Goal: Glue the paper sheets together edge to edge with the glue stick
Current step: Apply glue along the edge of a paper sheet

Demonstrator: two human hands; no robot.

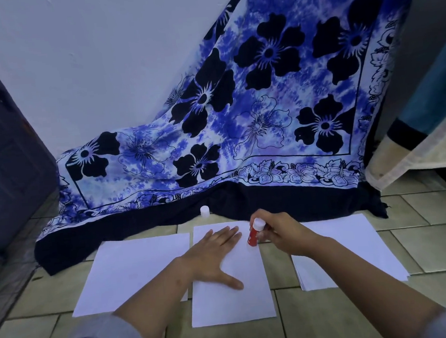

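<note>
A white paper sheet lies on the tiled floor in the middle. My left hand presses flat on it, fingers spread. My right hand grips a red glue stick, tilted, its lower end on the sheet's right edge near the far corner. A second sheet lies to the left, its right edge tucked under the middle sheet. A stack of sheets lies to the right, partly hidden by my right forearm. The white glue cap stands beyond the sheets.
A blue flowered cloth hangs down from the wall and ends on the floor just beyond the papers. A dark door stands at the left. Furniture with a pale edge sits at the right. Green floor tiles surround the sheets.
</note>
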